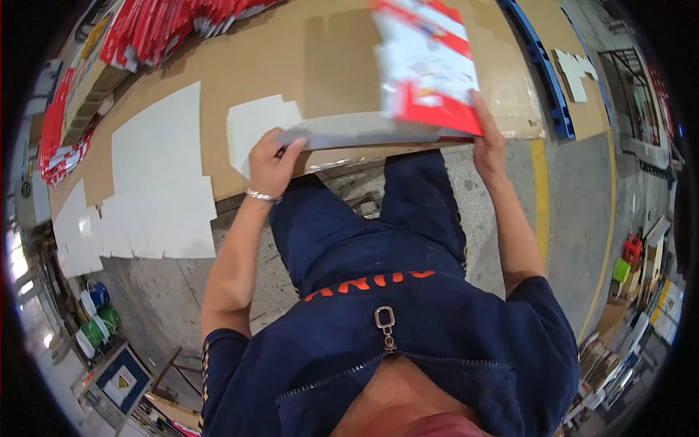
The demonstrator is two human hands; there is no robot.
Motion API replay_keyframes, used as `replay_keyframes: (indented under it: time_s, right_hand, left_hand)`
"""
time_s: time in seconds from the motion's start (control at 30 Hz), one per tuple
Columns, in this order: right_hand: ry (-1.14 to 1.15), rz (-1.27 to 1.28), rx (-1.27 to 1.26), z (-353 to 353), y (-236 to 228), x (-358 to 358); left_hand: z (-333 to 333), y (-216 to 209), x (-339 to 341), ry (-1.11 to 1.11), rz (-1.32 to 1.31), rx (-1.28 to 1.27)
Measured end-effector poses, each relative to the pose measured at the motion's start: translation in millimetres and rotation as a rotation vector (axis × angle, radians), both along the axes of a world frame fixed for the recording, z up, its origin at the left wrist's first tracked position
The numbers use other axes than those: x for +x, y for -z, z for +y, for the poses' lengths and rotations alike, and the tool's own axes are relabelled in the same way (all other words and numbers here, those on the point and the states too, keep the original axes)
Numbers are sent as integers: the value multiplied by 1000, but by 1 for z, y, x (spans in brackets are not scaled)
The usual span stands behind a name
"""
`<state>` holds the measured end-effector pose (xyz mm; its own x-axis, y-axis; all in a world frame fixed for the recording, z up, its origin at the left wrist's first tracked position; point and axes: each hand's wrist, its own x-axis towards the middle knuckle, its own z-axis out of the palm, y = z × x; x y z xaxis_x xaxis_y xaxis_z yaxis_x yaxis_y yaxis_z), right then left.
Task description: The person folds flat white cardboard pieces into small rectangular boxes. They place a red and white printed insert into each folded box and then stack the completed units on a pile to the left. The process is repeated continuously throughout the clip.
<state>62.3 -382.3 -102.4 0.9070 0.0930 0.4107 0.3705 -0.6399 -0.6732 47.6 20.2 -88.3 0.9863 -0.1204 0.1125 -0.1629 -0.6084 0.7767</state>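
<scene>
A red and white printed cardboard box blank (437, 69) is tilted up at the near edge of the table, its upper part smeared by motion. My right hand (489, 138) grips its right edge, the thumb hidden behind it. From the printed part a long pale grey strip of the board runs leftward. My left hand (273, 162) pinches the strip's left end between thumb and fingers. Under and behind my left hand lies a flat white card piece (255, 124). Whether the strip and the printed part are one sheet I cannot tell for sure.
Brown cardboard covers the table (331, 65). Stacked red and white blanks (156, 33) stand at the far left, and large white sheets (160, 160) overhang the left edge. A blue pallet edge (542, 69) runs along the right, by a yellow floor line (539, 189).
</scene>
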Motion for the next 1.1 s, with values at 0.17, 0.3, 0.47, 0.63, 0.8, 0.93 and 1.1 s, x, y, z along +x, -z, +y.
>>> replay_keyframes:
  time_s: [0.17, 0.3, 0.47, 0.63, 0.8, 0.93, 1.1]
  right_hand:
    - [-20, 90, -402, 11, -20, -7]
    - [-211, 128, -740, 66, -43, -8]
    - [-324, 102, -810, 99, -41, -7]
    - [-285, 110, -792, 96, -43, -24]
    - [-261, 125, -756, 93, -40, -29]
    - [-295, 122, -742, 93, -41, -27]
    - [-319, 118, -751, 86, -43, -27]
  left_hand:
    - [-33, 8, 21, -73, -259, 408]
    - [-45, 9, 21, 39, -291, 637]
    - [-19, -28, -9, 230, -66, 664]
    - [69, -31, -36, 305, -189, 983]
    - [69, -17, -21, -141, -257, 227]
    - [19, 28, -1, -528, -254, -735]
    - [-21, 38, 18, -514, -135, -507]
